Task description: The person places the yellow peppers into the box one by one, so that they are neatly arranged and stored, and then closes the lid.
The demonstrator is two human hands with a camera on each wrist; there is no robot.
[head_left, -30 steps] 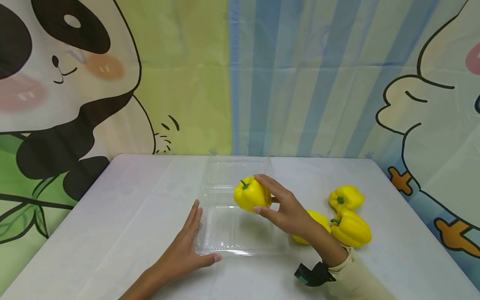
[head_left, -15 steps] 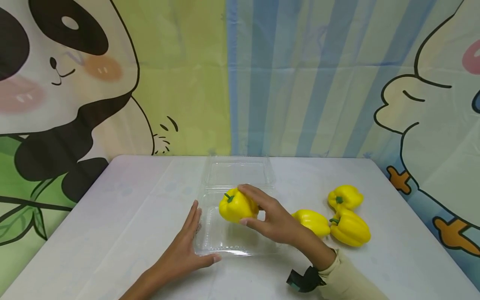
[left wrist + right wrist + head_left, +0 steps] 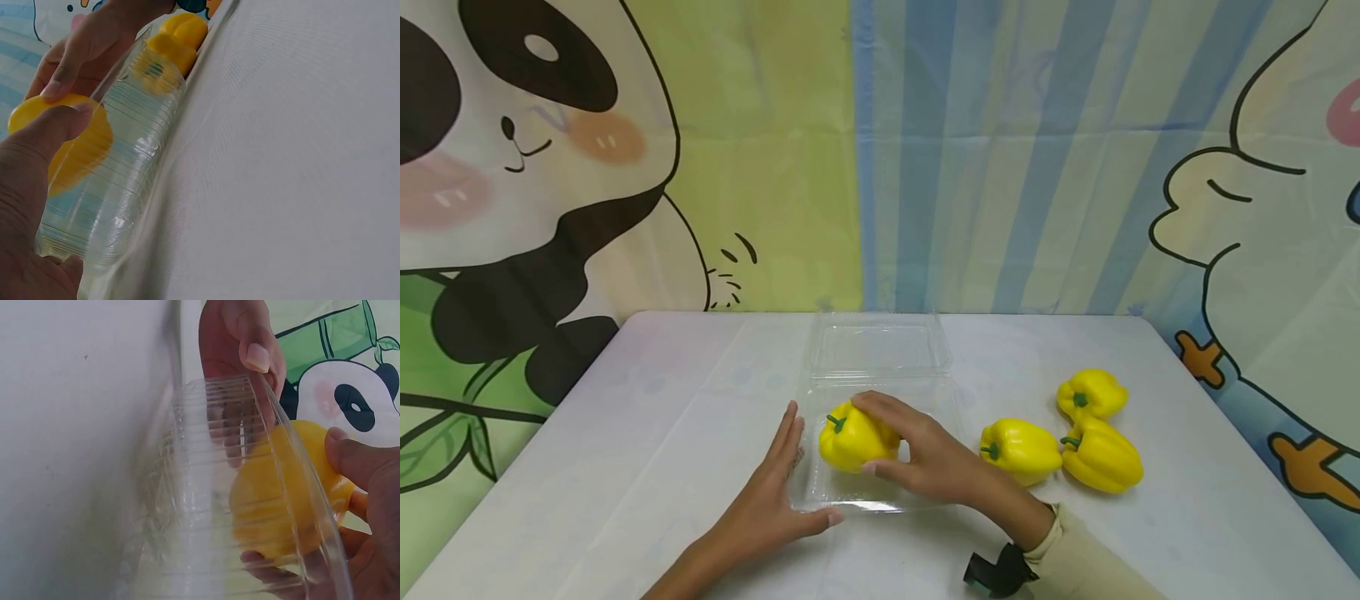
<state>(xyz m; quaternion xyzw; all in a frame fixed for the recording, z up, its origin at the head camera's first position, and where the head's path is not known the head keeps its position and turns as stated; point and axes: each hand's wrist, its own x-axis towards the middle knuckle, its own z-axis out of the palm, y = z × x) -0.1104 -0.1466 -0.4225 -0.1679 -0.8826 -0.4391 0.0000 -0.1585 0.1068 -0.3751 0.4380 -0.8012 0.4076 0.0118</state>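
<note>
My right hand (image 3: 928, 454) grips a yellow bell pepper (image 3: 853, 440) with a green stem, thumb on the near side and fingers over the top. The pepper is at the left half of a clear plastic clamshell container (image 3: 880, 498), and in the right wrist view the pepper (image 3: 275, 494) shows through the ribbed wall, partly above the rim. My left hand (image 3: 763, 487) lies along the container's left side, fingers straight and thumb stretched by the front left corner. In the left wrist view the left thumb overlaps the pepper (image 3: 84, 147).
Three more yellow peppers lie right of the container: one nearest it (image 3: 1021, 450), one farther right (image 3: 1103, 457), and one behind (image 3: 1093, 393). The container's lid (image 3: 880, 346) is folded back toward the far table edge. A cartoon-printed curtain (image 3: 962, 167) hangs behind the white table (image 3: 647, 433).
My right hand has carried the pepper left, nearer and lower, down to the container's left half. The left hand stays in place. The nearest loose pepper has come into fuller view.
</note>
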